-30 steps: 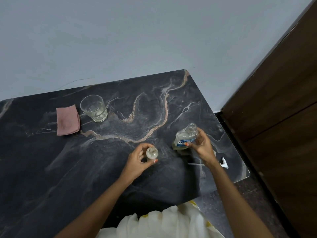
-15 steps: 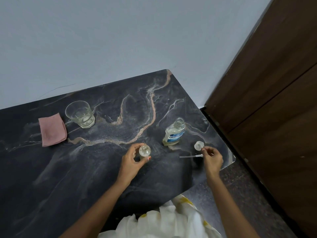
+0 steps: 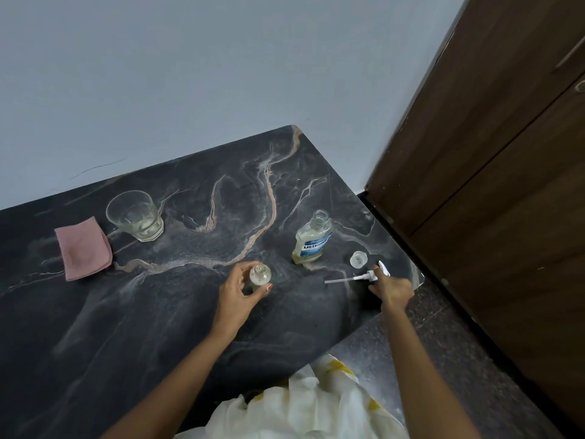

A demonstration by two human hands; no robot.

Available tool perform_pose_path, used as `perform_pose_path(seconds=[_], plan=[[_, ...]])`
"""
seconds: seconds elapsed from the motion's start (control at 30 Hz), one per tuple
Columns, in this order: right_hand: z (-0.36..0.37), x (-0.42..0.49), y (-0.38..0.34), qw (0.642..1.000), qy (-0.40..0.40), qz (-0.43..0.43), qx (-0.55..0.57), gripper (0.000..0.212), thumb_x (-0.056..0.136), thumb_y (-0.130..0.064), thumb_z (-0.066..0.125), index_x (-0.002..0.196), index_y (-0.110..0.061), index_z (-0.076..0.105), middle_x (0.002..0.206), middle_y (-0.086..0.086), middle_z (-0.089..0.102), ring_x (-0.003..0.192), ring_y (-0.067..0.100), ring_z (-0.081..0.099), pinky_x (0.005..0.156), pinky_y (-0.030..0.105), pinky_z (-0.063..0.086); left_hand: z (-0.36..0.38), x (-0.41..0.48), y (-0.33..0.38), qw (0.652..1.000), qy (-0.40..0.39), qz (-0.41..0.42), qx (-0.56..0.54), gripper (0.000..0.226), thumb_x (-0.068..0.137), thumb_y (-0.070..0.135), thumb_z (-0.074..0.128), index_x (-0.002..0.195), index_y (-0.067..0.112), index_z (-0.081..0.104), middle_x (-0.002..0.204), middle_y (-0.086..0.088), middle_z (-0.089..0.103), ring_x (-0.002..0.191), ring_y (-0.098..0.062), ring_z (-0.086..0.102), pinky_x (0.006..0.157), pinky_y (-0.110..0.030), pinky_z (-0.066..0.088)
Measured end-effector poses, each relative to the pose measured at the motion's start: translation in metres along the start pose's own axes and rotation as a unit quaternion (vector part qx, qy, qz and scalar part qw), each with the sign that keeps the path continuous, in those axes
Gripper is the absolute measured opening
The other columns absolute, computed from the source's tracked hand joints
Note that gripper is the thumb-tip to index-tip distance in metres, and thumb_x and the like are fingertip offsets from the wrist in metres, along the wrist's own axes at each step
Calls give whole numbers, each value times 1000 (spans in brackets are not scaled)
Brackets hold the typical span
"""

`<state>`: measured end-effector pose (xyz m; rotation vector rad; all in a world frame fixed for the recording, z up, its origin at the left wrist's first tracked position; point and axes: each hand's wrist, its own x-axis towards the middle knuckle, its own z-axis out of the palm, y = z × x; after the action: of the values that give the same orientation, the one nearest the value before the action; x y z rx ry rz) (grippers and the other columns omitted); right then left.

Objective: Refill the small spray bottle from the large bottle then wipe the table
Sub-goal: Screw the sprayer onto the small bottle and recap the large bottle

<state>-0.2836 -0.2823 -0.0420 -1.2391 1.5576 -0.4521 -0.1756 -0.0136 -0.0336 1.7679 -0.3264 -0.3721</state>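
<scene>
The small spray bottle (image 3: pixel 260 275) is held upright on the counter (image 3: pixel 158 312) by the left grip (image 3: pixel 235 294), fingers curled round it. The spray pump (image 3: pixel 364 276) is pinched in the right grip (image 3: pixel 392 288), its dip tube kept level and pointed left toward the bottle's open neck.

Dark marble tabletop (image 3: pixel 158 312), pale veins across it. Far left: pink cloth (image 3: pixel 84 248) folded flat, glass tumbler (image 3: pixel 135 216) just beside. Right side: Listerine bottle (image 3: pixel 311 242) upright, uncapped; clear cap (image 3: pixel 358 259) near it. Small spray bottle (image 3: pixel 260 275) upright, open-necked, toward the front. Spray pump (image 3: pixel 364 276) by right edge.
</scene>
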Motion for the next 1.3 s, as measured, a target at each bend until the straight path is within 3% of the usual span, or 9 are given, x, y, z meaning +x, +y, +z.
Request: perform_pose_path(seconds=[0.1,0.3,0.4,0.5,0.6,0.77,0.9,1.1,1.3], plan=[[2,1,-2,1000,-11,6,13,28,76,-17,72,57,-4,55,82,20,69,45,15,61,55,24,54,0,0,1,1000,2,-1,-1,54,67,2,75,96,41,52,103,16,61,101,-2,59,84,-18,45],[-4,-4,-8,997,-42,23,68,23,77,-2,68,58,1,54,90,26,65,52,18,61,41,17,52,1,-1,0,1000,5,-1,3,53,68,4,76,95,43,52,103,19,61,99,1,59,81,-13,46],[-9,-15,-15,993,-64,13,102,19,77,-2,67,62,3,57,78,21,63,39,9,60,43,16,53,1,-1,1,1000,5,0,3,53,67,4,76,95,42,52,102,19,61,99,2,59,79,-7,46],[-8,-31,-30,987,-84,-20,138,15,78,-4,68,76,9,61,49,5,64,37,4,59,40,13,49,2,-1,0,1000,10,-1,-1,52,67,4,76,95,41,52,102,16,61,99,-1,59,81,-11,46],[0,-55,-51,976,-122,-61,169,12,79,-8,70,72,-3,61,46,1,64,42,6,63,42,15,51,2,-1,0,1000,13,-2,-3,52,68,4,76,95,41,51,102,13,62,99,-2,59,83,-14,45],[23,-100,-82,956,-169,-182,154,23,75,-11,73,91,-2,60,71,8,65,68,19,67,74,37,57,2,0,-1,1000,11,-2,-2,52,67,2,76,93,40,52,101,14,63,97,-1,61,81,-12,47],[37,-131,-91,937,-186,-280,93,24,75,-16,73,94,-10,60,76,6,68,77,22,69,78,37,56,1,1,-1,1000,10,-4,-3,52,66,2,77,93,40,53,99,17,63,94,5,61,79,-6,46],[49,-149,-85,903,-193,-382,35,25,73,-17,74,92,-22,58,72,-5,63,66,2,62,66,12,52,1,0,-2,1000,13,0,-2,51,68,2,75,95,38,52,100,15,63,97,0,60,83,-10,47],[57,-158,-74,856,-245,-456,2,30,72,-14,74,93,-28,57,74,-19,62,72,-7,62,65,4,46,1,1,-2,1000,5,-21,-17,48,67,4,77,96,33,52,102,4,66,97,-2,62,85,-17,47]])
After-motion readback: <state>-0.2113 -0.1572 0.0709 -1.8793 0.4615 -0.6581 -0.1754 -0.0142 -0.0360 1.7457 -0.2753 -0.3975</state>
